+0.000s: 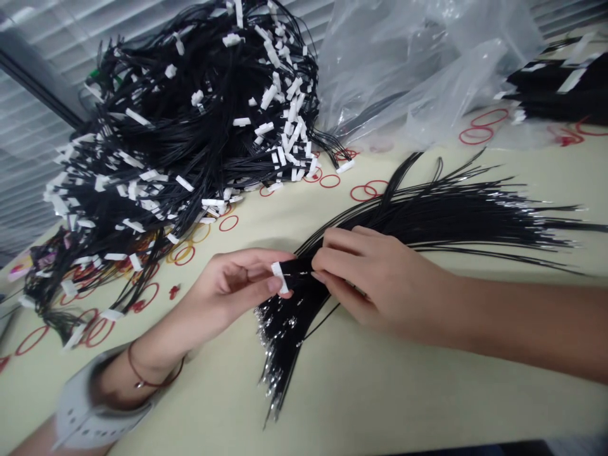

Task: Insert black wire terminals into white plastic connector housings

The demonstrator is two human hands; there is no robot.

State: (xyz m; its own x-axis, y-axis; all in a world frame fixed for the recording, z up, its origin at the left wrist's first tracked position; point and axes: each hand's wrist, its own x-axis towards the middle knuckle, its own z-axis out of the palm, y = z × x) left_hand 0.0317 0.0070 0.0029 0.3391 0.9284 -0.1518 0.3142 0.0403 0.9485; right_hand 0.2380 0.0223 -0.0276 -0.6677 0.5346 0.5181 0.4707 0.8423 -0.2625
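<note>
Two hands meet over the bench: my left hand pinches a white connector between thumb and fingertips, and my right hand is closed on the black wire bundle just beside it. I judge a wire is being seated in the connector, which calls for a steady pinch and fine aim. The bundle lies flat, its long axis running from bare tips near me up to the right.

Left hand: centre, pinching a white connector.
Right hand: at its 3 o'clock, fingertips on the wire bundle; grip hidden.
Wire bundle: black, fanning to 2 and 7 o'clock across the table.
Connector heap: 11 o'clock.
Plastic bag: 1 o'clock.
</note>
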